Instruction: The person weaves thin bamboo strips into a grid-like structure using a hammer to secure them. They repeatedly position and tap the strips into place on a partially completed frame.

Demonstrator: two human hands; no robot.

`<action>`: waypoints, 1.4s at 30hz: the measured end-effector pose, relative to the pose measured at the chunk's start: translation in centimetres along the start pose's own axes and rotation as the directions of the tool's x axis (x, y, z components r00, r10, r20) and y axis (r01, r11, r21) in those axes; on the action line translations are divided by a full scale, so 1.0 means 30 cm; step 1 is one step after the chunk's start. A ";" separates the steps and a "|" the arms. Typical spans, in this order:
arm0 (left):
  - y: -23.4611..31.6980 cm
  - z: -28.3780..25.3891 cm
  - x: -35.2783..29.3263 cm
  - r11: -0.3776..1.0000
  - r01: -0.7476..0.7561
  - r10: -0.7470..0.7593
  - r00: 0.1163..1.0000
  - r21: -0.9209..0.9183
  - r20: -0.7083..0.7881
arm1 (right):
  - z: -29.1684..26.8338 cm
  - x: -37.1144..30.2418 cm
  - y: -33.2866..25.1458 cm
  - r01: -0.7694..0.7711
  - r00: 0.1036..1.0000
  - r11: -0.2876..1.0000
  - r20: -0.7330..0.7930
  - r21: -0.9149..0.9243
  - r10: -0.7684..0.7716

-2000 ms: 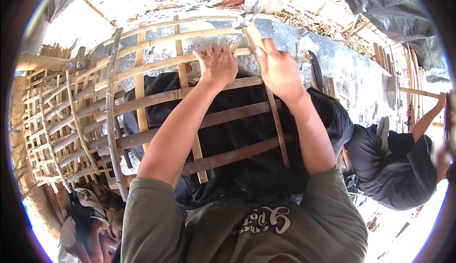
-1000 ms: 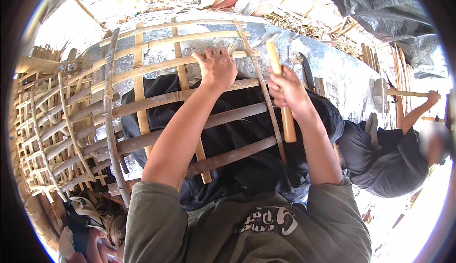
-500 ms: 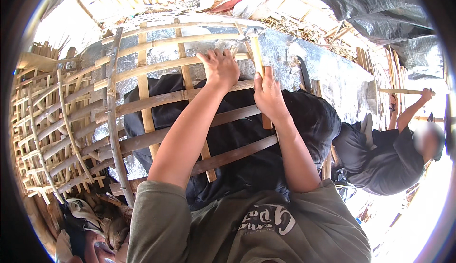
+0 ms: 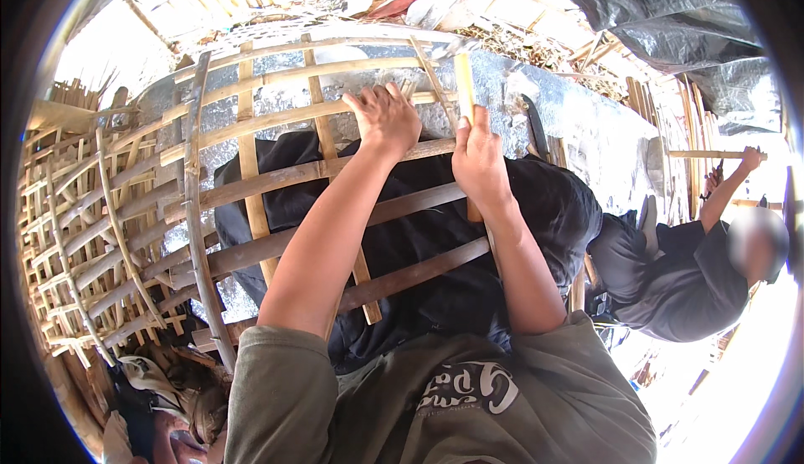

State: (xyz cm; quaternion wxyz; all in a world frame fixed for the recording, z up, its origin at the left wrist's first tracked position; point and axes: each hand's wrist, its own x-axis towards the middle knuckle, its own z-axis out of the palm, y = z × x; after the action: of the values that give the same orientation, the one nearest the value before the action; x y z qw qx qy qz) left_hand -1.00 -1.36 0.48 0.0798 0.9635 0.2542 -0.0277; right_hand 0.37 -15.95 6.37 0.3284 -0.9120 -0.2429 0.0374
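Note:
A bamboo lattice (image 4: pixel 276 181) of crossed slats lies across my black-clad legs. My left hand (image 4: pixel 388 121) rests on its far part, the fingers bent over a slat and the thumb out to the left. With my right hand (image 4: pixel 480 161) I grip a pale bamboo slat (image 4: pixel 465 79) at the lattice's right end. That slat stands crosswise to the long slats, its upper end showing above my fist and its lower end below. Behind my left fingers a thin slanting strip (image 4: pixel 432 77) crosses the upper slats. My palms hide the exact contact points.
More bamboo lattices (image 4: pixel 92 229) are stacked at the left. A dark curved blade-like piece (image 4: pixel 534 125) stands right of my right hand. On the right, another person (image 4: pixel 687 271) in dark clothes holds a bamboo stick (image 4: pixel 712 155). Dark plastic sheeting (image 4: pixel 662 20) hangs at the upper right.
My right hand and the pale slat have shifted slightly right, and the slat stands straighter. My left hand stays nearly in place. The other person's lower hand has moved a little.

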 end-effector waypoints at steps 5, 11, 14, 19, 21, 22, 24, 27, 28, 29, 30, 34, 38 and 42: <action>-0.002 -0.034 0.015 0.998 0.013 -0.002 0.986 -0.067 0.168 | 0.038 -0.007 0.046 0.047 0.998 0.986 0.040 -0.160 -0.042; -0.002 -0.044 0.014 1.000 -0.001 0.002 0.985 -0.005 0.175 | -0.011 -0.037 -0.008 0.004 0.998 1.000 -0.069 0.000 -0.004; -0.003 -0.027 0.012 0.999 0.004 0.001 0.988 -0.037 0.152 | -0.006 -0.027 0.018 0.112 0.977 0.957 0.206 -0.269 -0.057; 0.000 -0.024 0.004 1.000 -0.018 0.018 1.000 0.002 0.023 | -0.049 -0.030 -0.036 0.031 0.999 0.994 0.013 -0.108 -0.030; -0.002 -0.035 0.004 1.000 -0.011 0.011 0.997 -0.006 0.072 | -0.048 -0.036 -0.017 0.110 0.994 0.985 -0.006 -0.135 -0.112; 0.001 -0.043 0.008 1.000 -0.012 0.013 0.996 -0.009 0.092 | -0.046 -0.037 -0.007 0.147 0.988 0.978 -0.020 -0.149 -0.151; -0.002 -0.032 0.011 1.000 -0.007 0.009 0.996 -0.029 0.084 | -0.034 -0.029 0.013 0.157 0.984 0.955 0.124 -0.252 -0.129; 0.001 -0.029 0.005 1.000 0.003 -0.001 0.994 -0.018 0.110 | -0.023 -0.007 0.011 0.148 0.976 0.945 0.195 -0.292 -0.093; -0.001 -0.036 0.005 1.000 0.012 -0.011 0.992 -0.004 0.124 | -0.035 -0.004 0.000 0.136 0.983 0.959 0.151 -0.248 -0.101; -0.001 -0.042 0.016 1.000 -0.003 0.002 0.992 0.008 0.129 | -0.046 -0.001 -0.004 0.126 0.989 0.971 0.107 -0.202 -0.106; 0.003 -0.037 0.017 1.000 -0.002 0.001 0.994 0.004 0.111 | -0.053 -0.008 -0.005 0.110 0.993 0.981 0.060 -0.158 -0.101; 0.004 -0.009 0.013 1.000 0.009 -0.008 0.999 -0.002 0.033 | -0.012 -0.007 0.042 0.235 0.959 0.887 0.243 -0.399 -0.145; 0.002 -0.033 0.009 1.000 -0.010 0.011 0.997 -0.013 0.070 | -0.060 -0.002 0.030 0.143 0.985 0.951 0.129 -0.273 -0.111; 0.002 -0.019 0.012 1.000 -0.006 0.005 0.998 0.015 0.060 | -0.113 -0.012 0.055 0.317 0.948 0.914 0.116 -0.255 -0.296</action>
State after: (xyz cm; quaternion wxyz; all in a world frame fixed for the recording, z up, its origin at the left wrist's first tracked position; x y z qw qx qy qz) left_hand -0.65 -1.15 1.02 0.0802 0.9634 0.2490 -0.0584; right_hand 1.53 -19.19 7.98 0.1932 -0.8968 -0.3978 -0.0140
